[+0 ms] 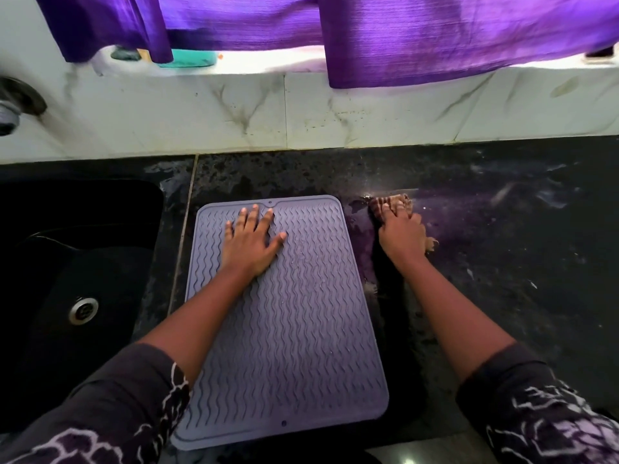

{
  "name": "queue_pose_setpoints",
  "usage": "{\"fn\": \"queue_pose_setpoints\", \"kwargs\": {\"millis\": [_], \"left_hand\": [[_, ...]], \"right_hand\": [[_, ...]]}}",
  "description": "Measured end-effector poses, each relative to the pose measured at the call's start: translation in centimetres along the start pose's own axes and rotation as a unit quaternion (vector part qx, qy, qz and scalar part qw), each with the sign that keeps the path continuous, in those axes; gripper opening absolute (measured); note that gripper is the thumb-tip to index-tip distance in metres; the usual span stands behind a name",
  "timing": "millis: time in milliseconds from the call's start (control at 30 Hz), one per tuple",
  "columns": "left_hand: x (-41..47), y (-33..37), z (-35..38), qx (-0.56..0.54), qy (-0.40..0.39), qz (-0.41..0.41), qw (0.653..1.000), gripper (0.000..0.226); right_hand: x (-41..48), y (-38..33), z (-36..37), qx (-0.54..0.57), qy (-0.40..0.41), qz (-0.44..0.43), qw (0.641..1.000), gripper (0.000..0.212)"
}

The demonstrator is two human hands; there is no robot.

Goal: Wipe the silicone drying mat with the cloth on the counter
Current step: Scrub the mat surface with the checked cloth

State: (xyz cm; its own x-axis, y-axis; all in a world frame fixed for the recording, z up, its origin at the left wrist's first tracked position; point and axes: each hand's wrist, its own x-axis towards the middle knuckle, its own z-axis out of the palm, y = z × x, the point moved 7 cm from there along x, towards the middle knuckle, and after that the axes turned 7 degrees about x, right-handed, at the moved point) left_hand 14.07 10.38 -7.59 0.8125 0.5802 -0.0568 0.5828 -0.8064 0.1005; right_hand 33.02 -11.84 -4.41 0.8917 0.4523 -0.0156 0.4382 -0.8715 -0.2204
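Your dark speckled stone table (469, 262) runs the width of the scene, wet and streaked, with a black sink (67, 262) set into it on the left and a pale marble-veined ledge (301, 108) along the far edge under a hanging purple curtain (435, 35). On the table in front of you lies the grey-lilac rectangular silicone drying mat (301, 329), ridged in wavy lines, flat, its long side running from near to far. It looks light, floppy and grippy, so it will likely creep or buckle under a wipe unless you pin it. Your left hand (251, 242) does that now, open and pressed palm-down with fingers spread on the far part of the mat. Just right of the mat's far right corner sits the small brown striped cloth (398, 204), soft, bunched and probably damp; your right hand (402, 232) is closed over it, gripping it against the table. Take it in a loose wad under the palm so it follows the ridges. Water drops show on the mat; the wet stone beside it looks slippery.
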Motion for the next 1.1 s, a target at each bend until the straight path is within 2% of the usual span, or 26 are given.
{"fn": "queue_pose_setpoints", "kwargs": {"millis": [133, 300, 367, 433, 533, 700, 867, 1100], "left_hand": [[0.1, -0.1, 0.0, -0.005, 0.008, -0.003, 1.000, 0.068], [0.3, -0.2, -0.1, -0.009, 0.023, -0.004, 1.000, 0.068], [0.3, -0.2, -0.1, -0.014, 0.027, -0.002, 1.000, 0.067], [0.3, -0.2, -0.1, -0.014, 0.031, -0.005, 0.999, 0.066], [0.4, -0.3, 0.0, -0.019, 0.032, -0.010, 0.999, 0.066], [0.4, -0.2, -0.1, -0.022, 0.033, -0.011, 0.999, 0.066], [0.3, -0.2, -0.2, -0.018, 0.035, -0.013, 0.999, 0.066], [0.3, -0.2, -0.2, -0.011, 0.033, -0.014, 0.999, 0.066]], "right_hand": [[1.4, -0.5, -2.8, 0.150, 0.035, 0.039, 0.987, 0.028], [0.3, -8.0, -3.1, 0.247, 0.060, -0.040, 0.966, 0.021], [-0.4, -11.0, -0.6, 0.188, 0.021, -0.072, 0.979, 0.032], [-1.3, -12.6, 2.7, 0.069, -0.038, -0.098, 0.992, 0.059], [-1.4, -12.6, 4.9, 0.034, -0.060, -0.126, 0.990, 0.079], [-1.1, -12.4, 5.1, 0.054, -0.116, -0.130, 0.983, 0.071], [-5.3, -11.1, 4.5, 0.048, -0.116, -0.106, 0.986, 0.067], [-3.1, -11.7, 3.1, -0.008, -0.121, -0.124, 0.985, 0.077]]}}
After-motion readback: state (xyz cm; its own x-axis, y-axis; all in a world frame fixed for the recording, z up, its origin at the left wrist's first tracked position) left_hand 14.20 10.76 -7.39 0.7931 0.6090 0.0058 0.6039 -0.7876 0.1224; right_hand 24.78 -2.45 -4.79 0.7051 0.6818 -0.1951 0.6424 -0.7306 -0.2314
